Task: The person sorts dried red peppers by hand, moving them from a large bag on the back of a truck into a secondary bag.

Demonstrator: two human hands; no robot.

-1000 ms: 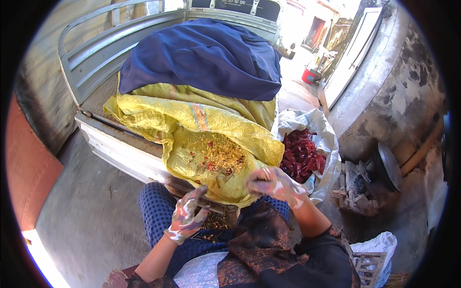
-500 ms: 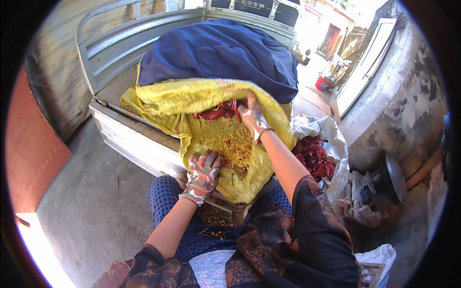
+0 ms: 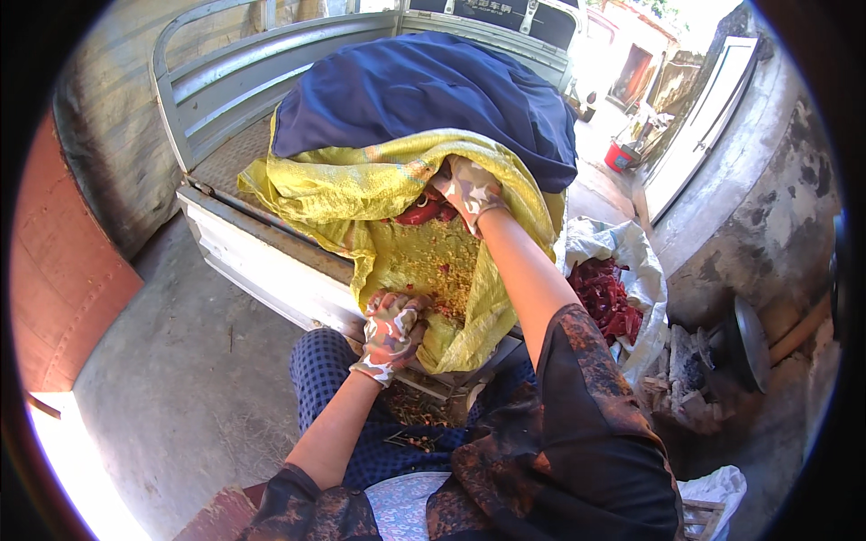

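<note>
A yellow woven sack [image 3: 316, 191] lies open on a cart bed, its mouth toward me. Red dried chilies [image 3: 424, 212] show inside, and loose yellow seeds [image 3: 446, 270] are scattered over its lower flap. My right hand [image 3: 471, 194], in a camouflage-patterned glove, reaches into the mouth beside the chilies; its fingertips are hidden under the upper fold. Gloved alike, my left hand [image 3: 391, 335] is closed on the near edge of the flap. A dark blue cloth [image 3: 424, 95] covers the sack's far part.
Right of the cart stands a white sack [image 3: 642, 257] with dark red chili pieces [image 3: 606, 298]. Metal side rails [image 3: 230, 81] bound the cart bed. Farther right are a dark round pan [image 3: 747, 343] and a stained wall [image 3: 749, 207]. A red bucket [image 3: 619, 157] stands beyond.
My right hand has pushed deeper into the sack mouth, and its fingers have gone under the fold. My left hand's fingers have curled in at the flap's edge. The view has shifted slightly.
</note>
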